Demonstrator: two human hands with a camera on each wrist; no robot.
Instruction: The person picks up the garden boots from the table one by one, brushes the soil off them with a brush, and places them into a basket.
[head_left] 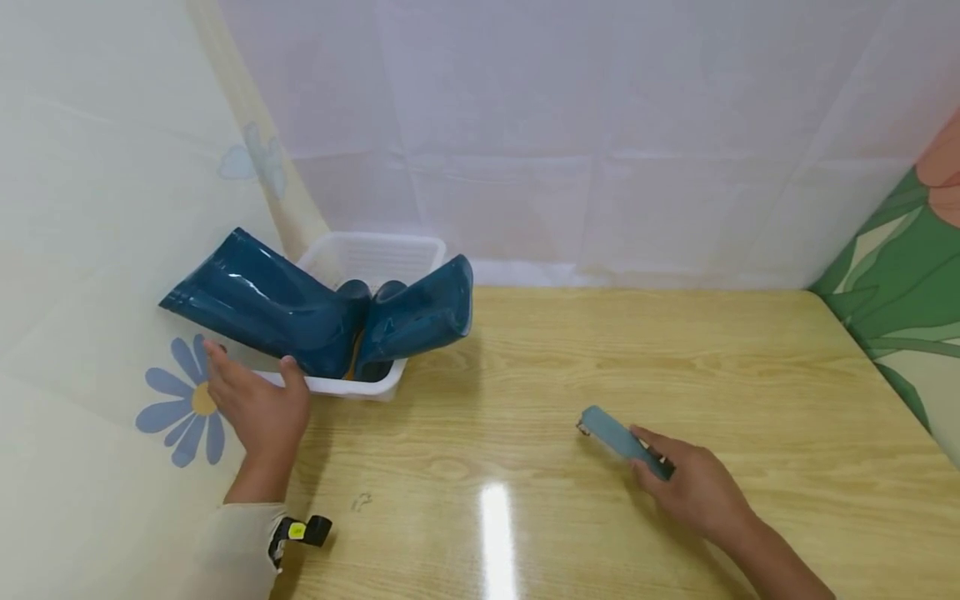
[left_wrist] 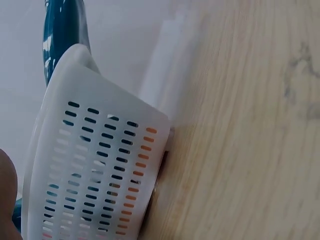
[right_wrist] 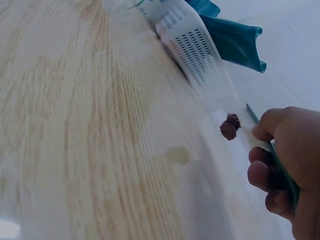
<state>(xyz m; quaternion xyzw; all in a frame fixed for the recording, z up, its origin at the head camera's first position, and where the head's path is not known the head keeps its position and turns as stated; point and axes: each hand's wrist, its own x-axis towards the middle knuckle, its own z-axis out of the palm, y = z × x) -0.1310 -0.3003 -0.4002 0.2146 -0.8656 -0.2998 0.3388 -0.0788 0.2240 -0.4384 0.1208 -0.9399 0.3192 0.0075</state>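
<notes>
Two glossy dark teal rubber boots (head_left: pixel 300 317) lie in a white perforated plastic basket (head_left: pixel 390 387), their shafts sticking out over opposite sides. My left hand (head_left: pixel 262 408) is at the basket's near left corner, thumb and fingers spread apart, beneath one boot's shaft. Whether it touches the boot is unclear. Over the table at the right, my right hand (head_left: pixel 693 487) pinches a slim, flat teal tool (head_left: pixel 615 433) between thumb and fingers. A brown ragged clump (right_wrist: pixel 230 126) shows near the tool's far end in the right wrist view; its join to the tool is hidden.
The basket stands on a wood-grain table (head_left: pixel 555 358), against a pale cloth wall (head_left: pixel 525 167). A second printed cloth hangs close on the left. A dark scribble (head_left: pixel 362 502) marks the tabletop near my left wrist.
</notes>
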